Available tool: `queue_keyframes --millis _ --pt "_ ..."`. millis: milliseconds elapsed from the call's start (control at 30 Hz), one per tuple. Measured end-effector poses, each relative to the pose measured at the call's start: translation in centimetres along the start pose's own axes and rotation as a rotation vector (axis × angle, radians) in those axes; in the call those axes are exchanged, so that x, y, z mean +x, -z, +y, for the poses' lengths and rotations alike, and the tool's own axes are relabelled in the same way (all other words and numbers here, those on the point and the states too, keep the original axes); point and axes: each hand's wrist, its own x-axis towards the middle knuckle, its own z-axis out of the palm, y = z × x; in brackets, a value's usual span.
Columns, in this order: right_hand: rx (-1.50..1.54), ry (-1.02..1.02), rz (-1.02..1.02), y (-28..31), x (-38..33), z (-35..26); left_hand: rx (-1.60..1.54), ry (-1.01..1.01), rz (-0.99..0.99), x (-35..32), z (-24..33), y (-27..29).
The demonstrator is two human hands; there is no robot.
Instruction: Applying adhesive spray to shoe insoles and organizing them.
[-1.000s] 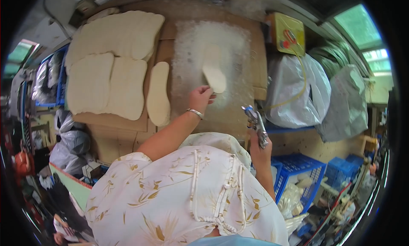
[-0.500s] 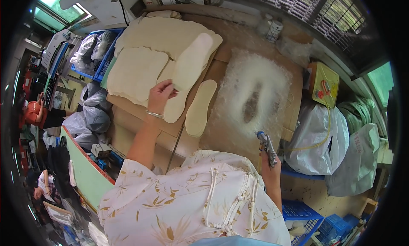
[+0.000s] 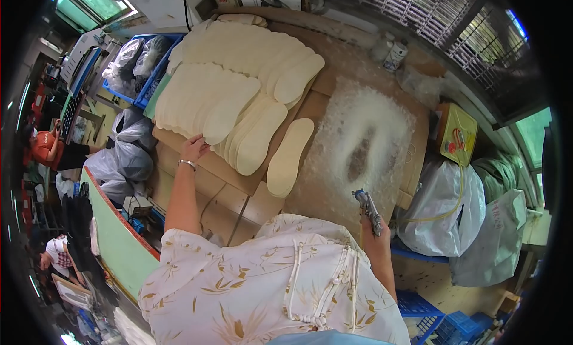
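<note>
Cream insoles (image 3: 206, 100) lie in overlapping rows on brown cardboard. My left hand (image 3: 194, 149) is at the near end of the front insole (image 3: 230, 115) in the left row, its fingers closed on the edge. To the right, a separate insole (image 3: 290, 157) lies by itself. My right hand (image 3: 376, 228) grips a metal spray gun (image 3: 371, 210) with a blue tip, pointing away from me. Beyond the tip is a sheet coated in white residue (image 3: 391, 121), with a darker oblong patch in its middle.
Behind the sheet stands a spray can (image 3: 395, 55). A yellow container (image 3: 458, 130) with a hose sits at the right, above white plastic bags (image 3: 444, 208). Blue crates (image 3: 143, 70) hold wrapped goods at the far left. A green-topped table (image 3: 116, 225) stands left; people are beyond.
My left hand has let go of the insole it held over the rows and moved down-left to another insole's end. My right hand still holds the spray gun, barely moved.
</note>
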Motion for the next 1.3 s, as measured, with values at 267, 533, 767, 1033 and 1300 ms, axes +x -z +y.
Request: queue_keyframes --millis 267,533,767,1033,1300 --pt "0.005 -0.035 0.015 -0.1 -0.5 0.3 0.041 0.078 0.129 2.4 -2.1 -0.3" --pt "0.005 -0.066 0.044 0.0 -0.8 0.9 0.807 -0.474 0.346 -5.4 -0.3 -8.1" --pt "0.017 -0.031 0.036 0.3 -1.4 1.7 0.933 -0.484 0.020 -11.9 -8.4 -17.8" --pt "-0.019 -0.067 0.042 2.0 -2.4 3.4 0.890 -0.515 0.006 -12.5 -8.0 -19.5" --pt "0.045 -0.122 0.077 3.6 -3.5 5.1 0.040 -0.113 -0.484 -15.6 -1.1 -26.8"
